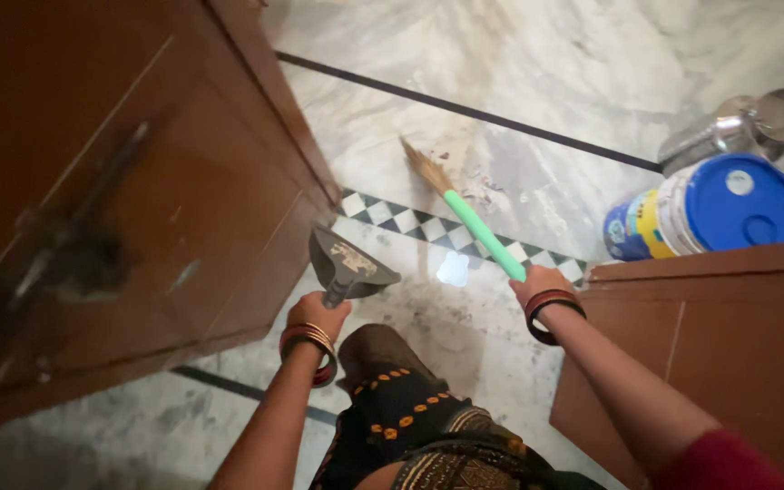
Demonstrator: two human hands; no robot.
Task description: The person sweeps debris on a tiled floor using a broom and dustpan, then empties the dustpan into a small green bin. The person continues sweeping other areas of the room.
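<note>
Marble floor [592,63] fills the frame: at centre, right hand [537,283] clamped on a green-handled broom [465,213] with bristles on the floor, left hand [318,316] gripping a dark dustpan [348,263] at lower centre, wooden door [138,181] at left, blue-lidded bucket [710,213] at right.

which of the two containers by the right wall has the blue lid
The plastic bucket lying on its side, nearer the wooden cabinet. Its round lid is bright blue, while the metal pot behind it is plain shiny steel.
</note>
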